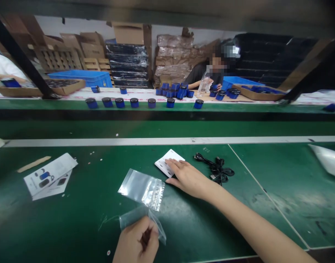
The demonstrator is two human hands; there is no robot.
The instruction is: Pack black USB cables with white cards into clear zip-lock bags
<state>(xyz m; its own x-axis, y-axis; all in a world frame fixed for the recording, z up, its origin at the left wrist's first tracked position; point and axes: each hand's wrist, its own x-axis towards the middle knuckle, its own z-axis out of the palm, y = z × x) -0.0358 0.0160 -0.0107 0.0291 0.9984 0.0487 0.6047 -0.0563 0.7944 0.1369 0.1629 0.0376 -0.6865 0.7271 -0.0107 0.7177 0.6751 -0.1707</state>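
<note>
My left hand (138,239), at the bottom middle, is closed on the edge of a clear plastic bag (129,218) whose mouth gapes a little. My right hand (187,179) reaches across with its fingers stretched over a small stack of white folded leaflets (167,164); the fingertips rest on the top sheet. Between the hands lies a flat pile of clear zip bags (141,186). Just right of my right hand, several black cables (216,168) lie bundled, their plugs showing.
Printed leaflets (50,175) and a tan strip (34,164) lie at the left. Blue jars with black lids (134,103) line the shelf ahead. Behind it, a person (205,73) handles a clear bag among more jars. A white bag (328,160) sits far right.
</note>
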